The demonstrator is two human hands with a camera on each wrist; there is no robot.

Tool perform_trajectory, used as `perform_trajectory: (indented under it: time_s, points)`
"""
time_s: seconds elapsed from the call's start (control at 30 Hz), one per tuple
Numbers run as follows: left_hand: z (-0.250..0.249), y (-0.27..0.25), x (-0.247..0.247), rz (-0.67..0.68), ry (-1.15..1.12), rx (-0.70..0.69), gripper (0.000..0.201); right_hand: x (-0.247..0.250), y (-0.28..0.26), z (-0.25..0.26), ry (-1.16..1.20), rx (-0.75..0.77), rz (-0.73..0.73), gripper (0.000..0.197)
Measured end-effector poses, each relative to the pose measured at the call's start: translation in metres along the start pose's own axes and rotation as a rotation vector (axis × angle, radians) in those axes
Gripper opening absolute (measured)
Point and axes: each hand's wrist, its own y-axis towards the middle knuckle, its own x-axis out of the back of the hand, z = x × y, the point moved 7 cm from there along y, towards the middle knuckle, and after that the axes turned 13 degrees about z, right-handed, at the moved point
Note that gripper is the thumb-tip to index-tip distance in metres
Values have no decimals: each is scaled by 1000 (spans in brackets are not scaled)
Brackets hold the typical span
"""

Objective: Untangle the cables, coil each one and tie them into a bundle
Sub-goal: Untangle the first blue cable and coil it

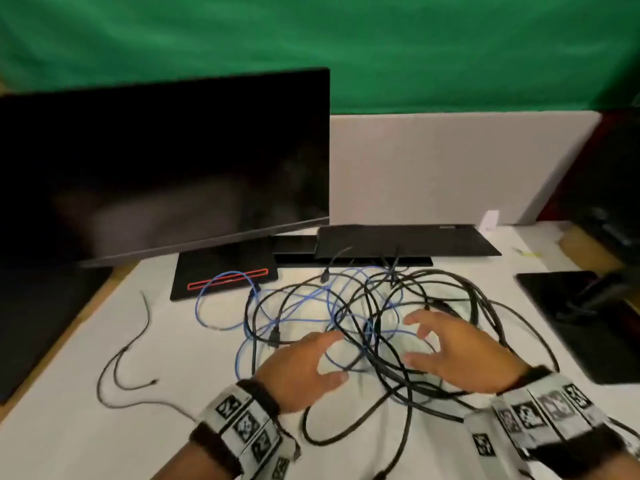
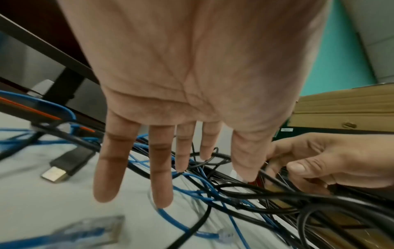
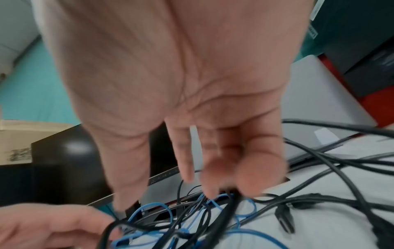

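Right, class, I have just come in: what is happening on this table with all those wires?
A person is starting to sort a tangle of black cables and a blue cable heaped on the white table. The left hand hovers open over the pile, fingers spread. The right hand reaches into the heap, fingers bent among the black cables; a firm hold cannot be made out. Nothing is coiled or tied yet. A thin black wire lies apart on the left.

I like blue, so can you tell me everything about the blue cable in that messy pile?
The blue cable is thin and round, with a smooth plastic-looking skin and a clear clip plug at one end. It lies loose on the white table, looping over the monitor's black base and weaving through the black cables. It is still tangled, not coiled. Both hands, the left hand and right hand, hover at the pile.
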Motion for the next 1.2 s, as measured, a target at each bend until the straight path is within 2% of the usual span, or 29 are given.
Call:
perform_trajectory:
  time_s: [0.07,0.13,0.2,0.3,0.37,0.43,0.47,0.63,0.67,0.77,0.83,0.97,1.07,1.2]
  points:
    - [-5,8,-11,20,114,-6,62,-17,5,1,-123,-29,109,59]
    - [-10,13,-9,-1,195,4,51,-28,10,3,-225,-52,186,64]
    - [-13,11,-9,-59,281,42,30,-42,12,7,-298,-69,206,56]
    - [-10,7,16,-277,336,112,11,-49,12,11,-371,-85,177,44]
    - [-1,6,36,-371,322,196,27,-48,12,14,-394,-89,153,38]
    - [15,12,45,-318,301,319,54,-45,13,15,-417,-94,135,33]
    - [21,16,48,-277,298,364,61,-43,13,15,-419,-96,130,31]
    - [33,42,57,-196,358,437,61,-36,21,9,-390,-113,173,26]
    - [35,48,57,-172,394,434,59,-35,24,8,-374,-112,167,26]
    - [35,64,60,-160,525,390,34,-28,33,3,-360,-106,117,28]
    - [37,71,62,-182,526,352,33,-24,39,2,-371,-106,97,29]
    - [38,72,68,-207,422,246,34,-15,44,8,-359,-126,64,31]
    - [27,61,72,-280,357,120,29,-11,40,13,-338,-149,41,29]
    - [2,35,84,-402,40,-75,22,-7,22,15,-291,-142,-57,28]
